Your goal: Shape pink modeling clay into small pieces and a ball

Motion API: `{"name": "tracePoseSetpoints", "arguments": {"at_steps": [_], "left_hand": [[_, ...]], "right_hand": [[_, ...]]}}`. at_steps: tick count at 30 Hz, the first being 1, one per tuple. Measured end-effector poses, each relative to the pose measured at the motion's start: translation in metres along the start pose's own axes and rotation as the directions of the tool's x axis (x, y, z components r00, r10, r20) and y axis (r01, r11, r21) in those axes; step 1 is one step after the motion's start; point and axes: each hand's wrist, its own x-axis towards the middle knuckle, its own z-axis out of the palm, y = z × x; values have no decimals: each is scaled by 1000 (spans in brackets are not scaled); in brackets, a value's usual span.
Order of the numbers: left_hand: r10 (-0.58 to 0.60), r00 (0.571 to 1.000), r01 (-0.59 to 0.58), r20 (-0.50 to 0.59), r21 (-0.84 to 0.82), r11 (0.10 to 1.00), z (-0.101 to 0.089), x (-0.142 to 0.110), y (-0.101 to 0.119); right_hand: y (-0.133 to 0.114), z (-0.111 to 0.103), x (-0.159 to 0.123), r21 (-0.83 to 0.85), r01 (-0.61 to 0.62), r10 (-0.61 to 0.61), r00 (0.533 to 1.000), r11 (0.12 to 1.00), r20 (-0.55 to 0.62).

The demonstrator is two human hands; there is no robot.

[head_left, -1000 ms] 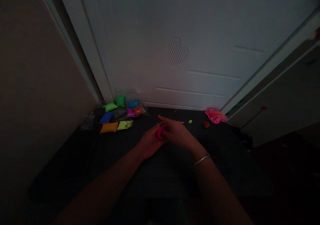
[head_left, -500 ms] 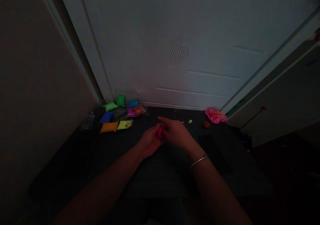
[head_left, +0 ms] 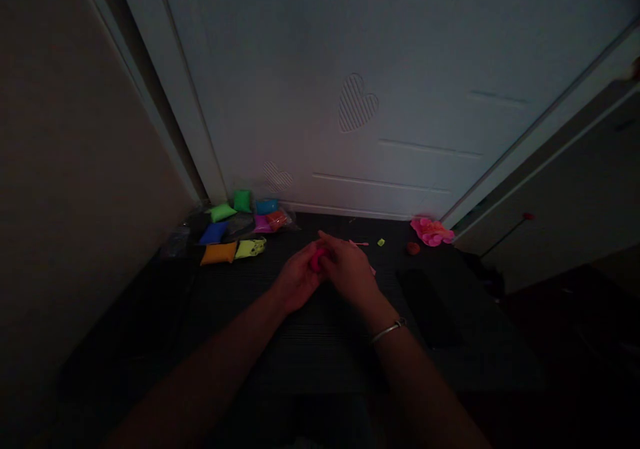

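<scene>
A small lump of bright pink-red modelling clay (head_left: 317, 260) sits between my two hands above the middle of the dark table. My left hand (head_left: 297, 280) cups it from the left, fingers curled round it. From the right, my right hand (head_left: 349, 268) presses on it with bent fingers; a bangle circles that wrist. Part of the lump is hidden behind the fingers. Just beyond my right hand lies a thin pink stick-like tool (head_left: 360, 243), partly covered, with a small yellow-green piece (head_left: 381, 242) to its right.
Several coloured clay packets, among them an orange one (head_left: 219, 254) and a blue one (head_left: 214, 233), lie at the back left. A pink petalled piece (head_left: 431, 232) and a reddish-brown round lump (head_left: 413, 248) are at the back right. A dark flat object (head_left: 429, 309) rests at right.
My right hand and forearm have shifted slightly left, uncovering more of the pink tool. Its fingers now bend more over the clay. My left hand stays about where it was.
</scene>
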Motion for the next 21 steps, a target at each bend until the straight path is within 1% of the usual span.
{"name": "tracePoseSetpoints", "arguments": {"at_steps": [2,5,10,13,15,16,17,18,19,20,21], "left_hand": [[-4,1000,4,10,-15,1000,1,0,1],[-47,999,48,5,-31,998,1,1,3],[22,1000,-23,-20,-51,998,1,1,2],[65,997,-68,-42,-74,995,3,0,6],[162,984,-166,-79,-52,985,5,0,10],[241,965,-244,-99,-15,970,6,-1,12],[337,934,-334,-118,42,942,7,-1,13],[433,892,-420,-129,118,900,8,-2,14],[514,848,-486,-126,200,851,9,-3,15],[570,815,-526,-107,276,804,9,-4,14],[596,799,-541,-78,339,770,8,-5,14]], "right_hand": [[0,2,-1,3,15,-15,1000,1000,-27],[2,7,-2,12,35,-34,996,999,-87],[6,13,-3,-2,54,-53,990,999,-132],[5,13,-5,107,79,-55,976,991,-213],[5,15,-6,241,89,-17,958,966,-286],[5,16,-7,331,79,29,950,940,-310],[5,18,-7,437,54,95,945,898,-312],[5,20,-7,554,13,175,942,832,-285],[5,22,-6,675,-41,254,942,736,-220],[4,24,-6,782,-101,310,943,615,-122],[3,27,-6,862,-159,329,944,481,-9]]}}
